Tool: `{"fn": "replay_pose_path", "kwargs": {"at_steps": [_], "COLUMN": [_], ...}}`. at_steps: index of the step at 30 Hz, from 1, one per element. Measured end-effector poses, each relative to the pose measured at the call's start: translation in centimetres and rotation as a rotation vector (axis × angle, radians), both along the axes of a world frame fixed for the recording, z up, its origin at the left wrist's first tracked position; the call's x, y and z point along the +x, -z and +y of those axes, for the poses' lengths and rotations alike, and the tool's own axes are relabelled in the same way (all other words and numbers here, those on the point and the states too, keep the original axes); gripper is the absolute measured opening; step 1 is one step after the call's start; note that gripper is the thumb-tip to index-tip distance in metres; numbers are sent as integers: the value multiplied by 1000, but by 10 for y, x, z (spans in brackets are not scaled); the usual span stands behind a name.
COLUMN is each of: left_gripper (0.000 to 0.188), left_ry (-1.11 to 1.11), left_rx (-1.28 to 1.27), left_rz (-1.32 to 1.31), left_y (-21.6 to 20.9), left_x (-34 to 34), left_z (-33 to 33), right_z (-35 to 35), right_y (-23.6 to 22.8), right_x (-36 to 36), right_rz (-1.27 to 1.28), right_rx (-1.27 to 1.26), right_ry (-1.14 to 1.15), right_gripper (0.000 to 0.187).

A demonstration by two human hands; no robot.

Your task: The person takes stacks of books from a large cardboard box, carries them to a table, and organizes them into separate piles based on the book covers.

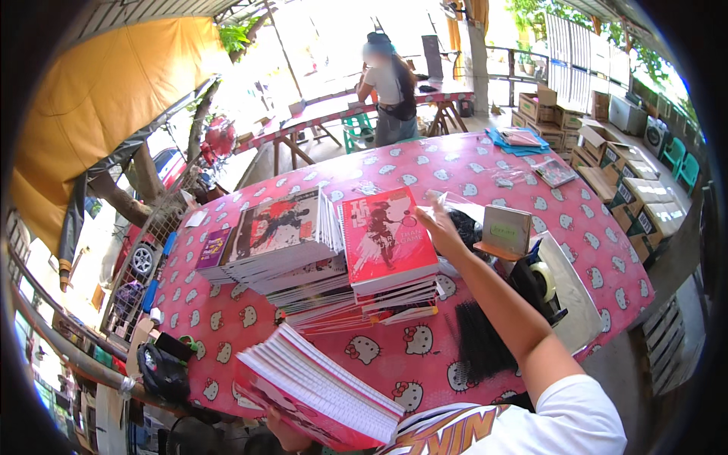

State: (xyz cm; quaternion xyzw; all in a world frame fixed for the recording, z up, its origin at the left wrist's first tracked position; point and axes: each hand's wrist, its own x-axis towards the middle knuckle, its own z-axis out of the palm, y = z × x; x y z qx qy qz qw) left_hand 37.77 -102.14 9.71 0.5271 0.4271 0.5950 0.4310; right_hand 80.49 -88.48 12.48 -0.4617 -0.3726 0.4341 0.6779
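Note:
In my left hand [287, 432] at the bottom is a thick bundle of red-covered spiral notebooks [322, 387], held tilted with the bound edges up. My right hand [441, 224] reaches far forward to the upper right edge of a stack of notebooks. On that stack's top lies a red spiral notebook [387, 239] with a tennis-player picture. The right hand's fingers look apart, and clear plastic [459, 201] lies just beyond them. Left of it stands a larger stack of notebooks [280, 227] with a grey, black and red cover on top.
Right of the stacks are a small box [506, 230], a tape dispenser [542, 284] and black binding coils [481, 341]. Blue folders [518, 141] and another notebook [555, 173] lie at the far right. Beyond the table a person [390, 87] stands; cardboard boxes [626, 186] are piled right.

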Motion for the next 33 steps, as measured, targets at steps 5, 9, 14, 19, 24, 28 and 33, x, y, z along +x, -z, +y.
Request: {"fn": "replay_pose_path", "kwargs": {"at_steps": [5,9,14,19,24,28,33], "left_gripper": [42,48,54,50,42,30,22], "left_ry": [577,555,-83,217,60,-181,558], "left_rx": [-28,48,563,549,637,1043,958], "left_rz": [-700,-216,480,1241,1316,640,389], "left_y": [-119,-194,-201,-180,-178,-188,-100], "left_x": [47,137,192,195,179,205,277], "left_z": [45,100,181,159,148,52,-103], "right_z": [-102,-120,-66,-40,-71,-215,-486], "right_y": [-106,-146,-140,-114,-76,-18,83], "right_x": [-86,-83,-55,-30,-38,28,59], "right_rz": [111,-238,133,-749,-366,-555,-856], "right_rx": [489,663,24,-359,-5,180,-683], "right_ry": [-613,-498,-119,-147,123,295,-88], "right_gripper": [65,65,70,76,67,49,47]}}
